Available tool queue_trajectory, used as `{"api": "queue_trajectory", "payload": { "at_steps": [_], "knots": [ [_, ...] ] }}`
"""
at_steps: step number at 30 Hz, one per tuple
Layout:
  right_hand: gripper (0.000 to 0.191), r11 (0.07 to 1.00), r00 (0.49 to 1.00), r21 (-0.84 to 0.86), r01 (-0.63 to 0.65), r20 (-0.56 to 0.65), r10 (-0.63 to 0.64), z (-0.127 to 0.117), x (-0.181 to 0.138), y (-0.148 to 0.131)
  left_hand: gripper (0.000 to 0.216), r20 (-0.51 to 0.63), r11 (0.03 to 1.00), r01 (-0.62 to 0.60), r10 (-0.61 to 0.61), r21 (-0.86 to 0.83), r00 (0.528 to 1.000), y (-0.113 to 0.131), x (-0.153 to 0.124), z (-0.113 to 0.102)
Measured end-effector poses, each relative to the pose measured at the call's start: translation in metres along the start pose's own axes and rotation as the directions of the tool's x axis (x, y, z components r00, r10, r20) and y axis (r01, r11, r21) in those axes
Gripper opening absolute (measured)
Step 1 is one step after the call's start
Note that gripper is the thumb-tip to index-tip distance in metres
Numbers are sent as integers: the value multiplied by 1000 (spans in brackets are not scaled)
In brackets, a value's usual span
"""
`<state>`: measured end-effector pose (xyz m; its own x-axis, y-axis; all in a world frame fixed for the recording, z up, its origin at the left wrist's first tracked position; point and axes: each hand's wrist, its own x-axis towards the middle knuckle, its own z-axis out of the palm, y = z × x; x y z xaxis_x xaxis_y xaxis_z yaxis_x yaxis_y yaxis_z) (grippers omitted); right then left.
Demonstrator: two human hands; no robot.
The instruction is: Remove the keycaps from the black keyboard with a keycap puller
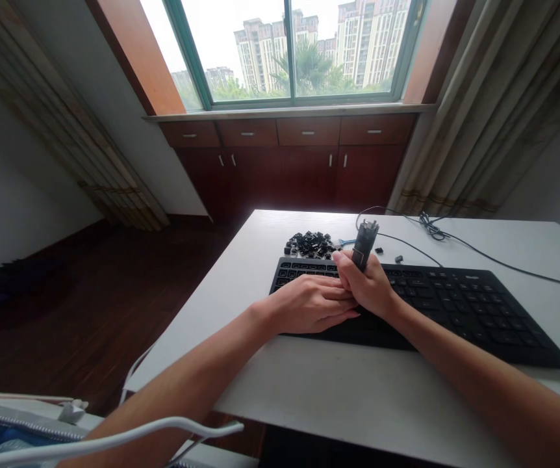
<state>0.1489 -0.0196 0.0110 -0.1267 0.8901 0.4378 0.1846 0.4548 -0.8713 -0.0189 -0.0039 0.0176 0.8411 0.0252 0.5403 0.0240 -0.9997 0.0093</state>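
A black keyboard (460, 312) lies on the white table, with keys showing on its right part and bare key positions at its upper left. My left hand (312, 302) rests flat over the keyboard's left part, fingers stretched out toward my right hand. My right hand (370, 286) is closed around an upright black hand tool (365, 244) with short prongs on top and a metal-edged patch on its side. The tool's lower end is hidden by my hands. Behind the keyboard is a pile of loose black keycaps (312, 244).
Beside the pile lies a small blue item (346, 242), partly hidden. Two loose small dark pieces (398, 259) sit behind the keyboard. A black cable (494, 257) runs across the white table (319, 383). A white curved rail (163, 424) crosses the lower left.
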Motion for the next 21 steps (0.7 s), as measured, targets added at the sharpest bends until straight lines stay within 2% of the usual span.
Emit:
{"api": "queue_trajectory", "payload": {
  "at_steps": [7,11,14,18,21],
  "knots": [
    [47,1000,1000,23,1,-22,-1,0,-1,-2,22,32,1000,27,-27,-8,999,3,2,0],
    [46,987,983,158,-43,-171,70,2,3,-2,21,2,999,27,-27,-31,1000,4,3,1],
    [46,982,983,178,-62,-160,91,3,6,-3,20,-15,996,48,-50,-78,999,2,1,4],
    [46,972,975,216,-89,-181,129,3,7,-5,16,-94,980,79,-97,-180,991,-2,-2,4],
    [45,964,968,253,-82,-210,138,1,7,-7,15,-175,966,137,-177,-219,969,-9,-5,-4]
  ]
}}
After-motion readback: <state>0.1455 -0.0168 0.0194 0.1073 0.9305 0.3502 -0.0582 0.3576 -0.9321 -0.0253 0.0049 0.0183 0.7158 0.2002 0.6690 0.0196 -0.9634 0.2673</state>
